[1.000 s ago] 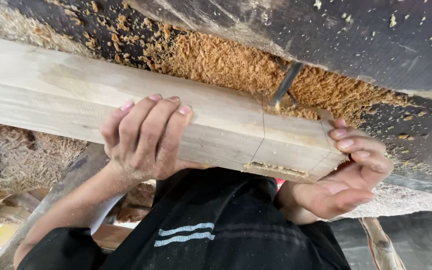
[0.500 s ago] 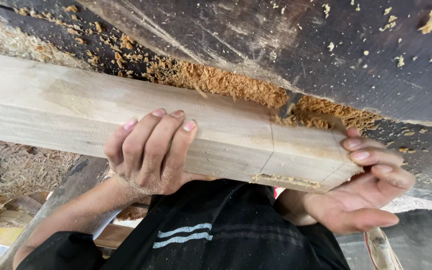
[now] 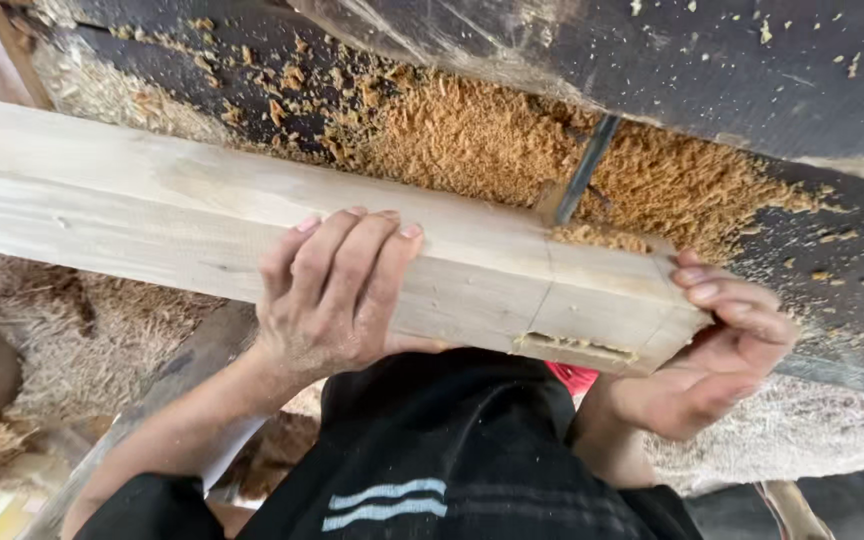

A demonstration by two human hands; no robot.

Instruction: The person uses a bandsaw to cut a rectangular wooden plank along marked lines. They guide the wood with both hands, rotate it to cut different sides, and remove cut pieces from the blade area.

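The person holds one long, pale wooden beam (image 3: 202, 215) that lies slantwise across the view, from the upper left down to the lower right, over the dark surface (image 3: 752, 80) of a woodworking machine and in front of the person's lap. The left hand (image 3: 327, 290) lies over the near face of the beam around its middle, with its fingers (image 3: 352, 250) together and curled over the top edge, pressing down on the wood. The right hand (image 3: 727, 345) cups the sawn end of the beam, its fingers wrapped around the corner and clamped on it. The beam looks solid, stiff and fairly heavy; its planed faces are smooth but dry, so it should not slip readily, though the corners are sharp and a rough notch (image 3: 577, 348) with splintered fibres is cut into the near face by the end. A hold at the end together with one near the middle, as here, seems the safest grip for such a long piece. A narrow dark metal bar (image 3: 582, 170) stands just behind the beam, amid one wide heap of orange-brown sawdust (image 3: 482, 130). There is one beam, one bar and two hands in view; paler shavings (image 3: 42, 310) lie on the ground below.
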